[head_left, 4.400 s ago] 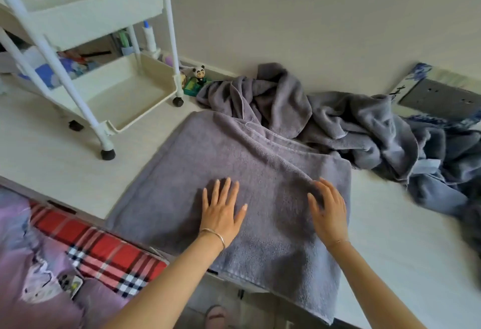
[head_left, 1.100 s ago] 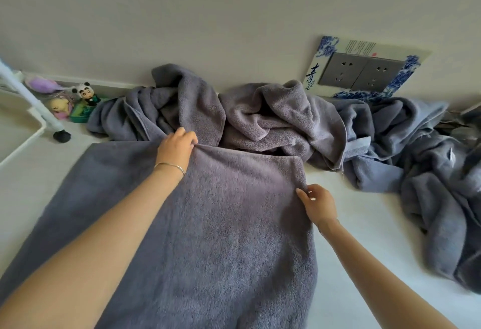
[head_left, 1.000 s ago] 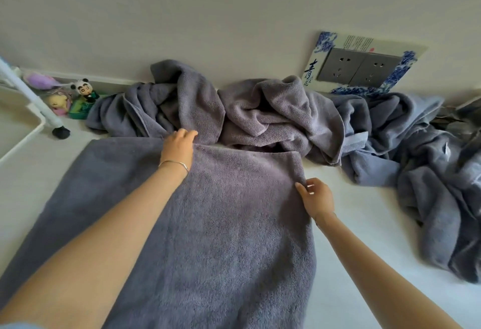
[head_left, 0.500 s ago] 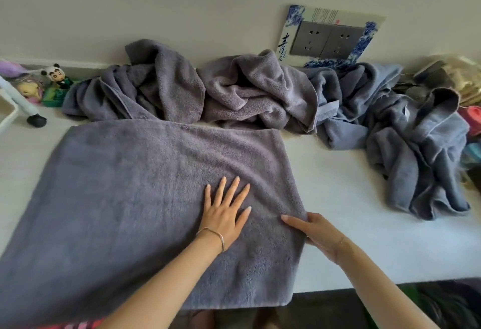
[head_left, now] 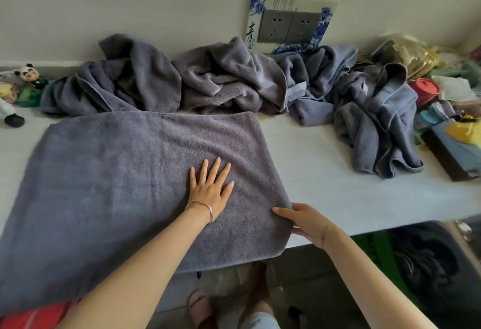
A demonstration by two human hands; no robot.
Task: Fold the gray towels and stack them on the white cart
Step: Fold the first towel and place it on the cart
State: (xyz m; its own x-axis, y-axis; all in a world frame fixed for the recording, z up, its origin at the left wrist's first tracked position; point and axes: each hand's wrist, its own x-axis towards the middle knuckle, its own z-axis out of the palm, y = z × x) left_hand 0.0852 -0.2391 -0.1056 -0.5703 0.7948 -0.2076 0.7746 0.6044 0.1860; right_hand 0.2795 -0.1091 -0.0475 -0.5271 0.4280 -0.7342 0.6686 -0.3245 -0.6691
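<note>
My left hand [head_left: 210, 189] lies flat, fingers straight and spread, on the smoothed gray terry towel [head_left: 117, 185] at the front left of the white desk [head_left: 338, 185], overhanging its front edge. My right hand [head_left: 305, 220] pinches that towel's right hem, thumb on top. Crumpled gray towels [head_left: 234, 81] line the back edge. At the right edge, a round red lidded tub [head_left: 426, 90] is closed, and a dark box [head_left: 453, 162] holds blue and yellow things I can't identify.

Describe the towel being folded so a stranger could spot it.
Find the white counter below the wall sockets. Nearer than the crumpled towel heap lies the flat towel. It alone is smooth, left hand pressing it, right hand holding its edge.
</note>
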